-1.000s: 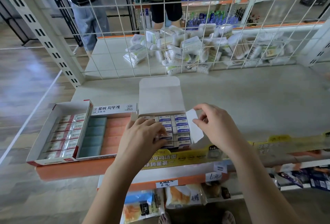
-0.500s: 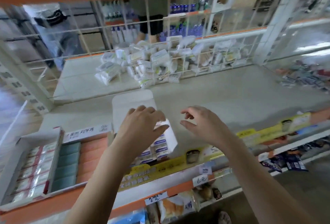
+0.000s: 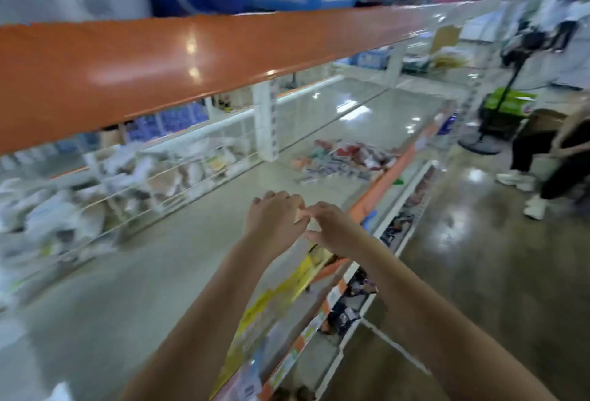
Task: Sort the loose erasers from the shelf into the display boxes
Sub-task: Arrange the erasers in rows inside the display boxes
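Note:
The frame is motion-blurred. My left hand (image 3: 274,218) and my right hand (image 3: 336,228) meet fingertip to fingertip above the grey shelf board (image 3: 153,273), near its front edge. A small pale piece (image 3: 313,225) shows between the curled fingers and thumbs of both hands; it is too blurred to name. A heap of loose erasers (image 3: 346,157) in red, blue and white wrappers lies farther along the shelf, to the right of a white upright and well beyond my hands. No display box is in view.
An orange shelf beam (image 3: 191,58) crosses overhead. A wire grid (image 3: 178,173) with white packets behind it backs the shelf. Yellow price strips (image 3: 287,288) line the front edge. A seated person (image 3: 549,157) and a fan stand (image 3: 485,141) are in the aisle at right.
The view has swung right and up, so the display boxes have left the frame. Both hands have moved right along the shelf and come together; they were apart over the open box.

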